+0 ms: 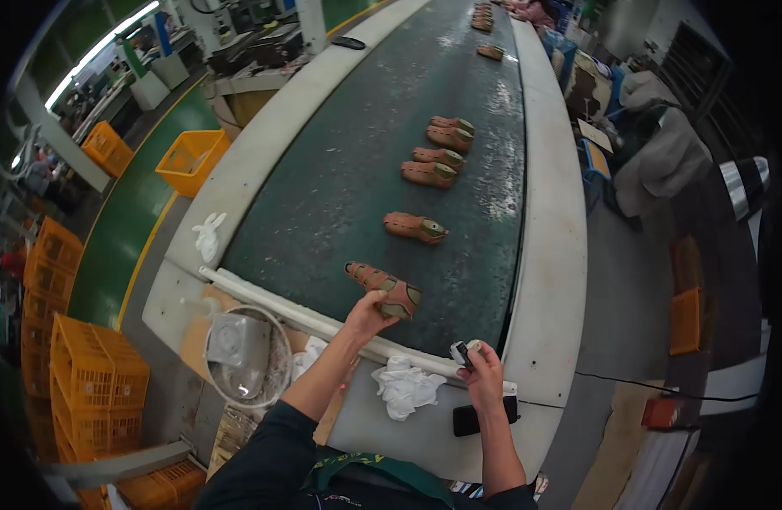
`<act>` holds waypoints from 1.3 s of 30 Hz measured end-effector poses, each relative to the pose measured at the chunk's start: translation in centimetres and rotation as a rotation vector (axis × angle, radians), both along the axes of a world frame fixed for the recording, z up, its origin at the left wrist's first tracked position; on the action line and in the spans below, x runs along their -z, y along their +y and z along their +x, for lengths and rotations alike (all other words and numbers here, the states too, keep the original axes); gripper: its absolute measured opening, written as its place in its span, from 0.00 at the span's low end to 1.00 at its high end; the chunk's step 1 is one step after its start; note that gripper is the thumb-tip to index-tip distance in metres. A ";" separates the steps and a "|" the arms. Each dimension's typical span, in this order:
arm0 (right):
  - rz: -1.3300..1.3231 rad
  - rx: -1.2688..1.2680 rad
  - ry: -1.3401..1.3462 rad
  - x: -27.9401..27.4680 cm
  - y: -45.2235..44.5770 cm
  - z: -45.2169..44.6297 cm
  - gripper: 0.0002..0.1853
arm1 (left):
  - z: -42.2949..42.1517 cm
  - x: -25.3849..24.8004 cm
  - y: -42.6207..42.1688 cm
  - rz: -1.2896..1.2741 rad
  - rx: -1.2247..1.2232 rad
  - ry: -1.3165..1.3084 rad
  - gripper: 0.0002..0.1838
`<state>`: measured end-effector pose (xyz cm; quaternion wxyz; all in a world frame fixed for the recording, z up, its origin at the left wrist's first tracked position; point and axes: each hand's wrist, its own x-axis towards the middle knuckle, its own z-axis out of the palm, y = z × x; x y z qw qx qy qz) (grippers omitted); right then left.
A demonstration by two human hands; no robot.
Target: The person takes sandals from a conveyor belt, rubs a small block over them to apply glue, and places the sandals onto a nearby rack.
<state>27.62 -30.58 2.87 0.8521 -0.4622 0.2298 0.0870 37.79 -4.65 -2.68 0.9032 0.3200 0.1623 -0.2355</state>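
Note:
My left hand (pixel 365 321) is closed around the heel part of a brown-and-olive sandal-like shoe (pixel 384 285), held over the near end of the green conveyor belt (pixel 323 204). The shoe has cut-out openings along its front. My right hand (pixel 486 374) pinches a small black-and-pale object (pixel 467 350) with a white bit at its tip; its kind is too small to make out. Another such shoe (pixel 415 227) lies on the belt just beyond. Between my hands, a crumpled white cloth (pixel 405 387) rests on the near ledge, and a black phone-like case (pixel 476 417) lies below my right hand.
More shoes (pixel 431 172) sit farther up the belt. A white pipe (pixel 280 300) crosses its near end. At left are a clear round container (pixel 276 361), another white cloth (pixel 207 236) and stacked orange crates (pixel 102 374). A person (pixel 531 12) is at the far end.

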 end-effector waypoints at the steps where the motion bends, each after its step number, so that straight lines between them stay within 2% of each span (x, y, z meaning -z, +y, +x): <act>1: -0.006 -0.032 -0.003 -0.5 1.0 -0.4 0.16 | -2.7 -2.7 1.7 -0.018 0.006 -0.091 0.24; 2: 0.017 -0.088 -0.012 -1.1 2.3 -0.7 0.16 | -5.2 -5.0 3.5 -0.031 0.008 -0.184 0.25; 4: 0.060 -0.201 -0.033 -1.7 5.3 -1.1 0.16 | -9.7 -7.3 7.7 0.017 -0.052 -0.189 0.27; 7: 0.063 -0.333 -0.031 -2.8 11.0 -1.2 0.14 | -15.3 -10.7 11.5 0.345 -0.147 -0.354 0.26; 9: 0.039 -0.447 -0.069 -4.0 15.0 -0.9 0.17 | -19.0 -11.9 13.4 0.876 -0.232 -0.472 0.25; 10: 0.009 -0.502 -0.091 -4.9 16.9 -0.8 0.18 | -20.4 -15.1 14.4 1.217 -0.111 -0.562 0.29; 12: -0.002 -0.621 -0.267 -6.8 20.2 -0.4 0.21 | -21.5 -15.1 16.9 1.572 -0.349 -1.167 0.33; 14: -0.059 -0.746 -0.410 -9.6 23.2 -0.2 0.23 | -23.1 -16.8 18.1 1.750 -0.357 -1.211 0.34; 18: -0.145 -0.839 -0.647 -13.8 27.9 -0.6 0.22 | -25.2 -18.1 20.2 1.842 -0.417 -1.300 0.31; 22: -0.176 -0.901 -0.756 -14.2 29.8 -1.4 0.21 | -26.4 -18.7 21.1 1.822 -0.453 -1.298 0.32; 31: -0.194 -0.942 -0.880 -15.3 29.1 -3.0 0.22 | -25.8 -18.7 21.5 1.773 -0.494 -1.330 0.33; 35: -0.161 -0.878 -0.838 -15.0 28.6 -2.3 0.21 | -25.2 -19.2 20.8 1.778 -0.514 -1.341 0.34; 37: -0.146 -0.768 -0.769 -15.0 28.6 -1.4 0.21 | -24.9 -19.6 20.3 1.758 -0.517 -1.349 0.34; 39: -0.141 -0.778 -0.767 -15.0 28.4 -0.9 0.21 | -24.4 -19.9 19.9 1.738 -0.509 -1.392 0.34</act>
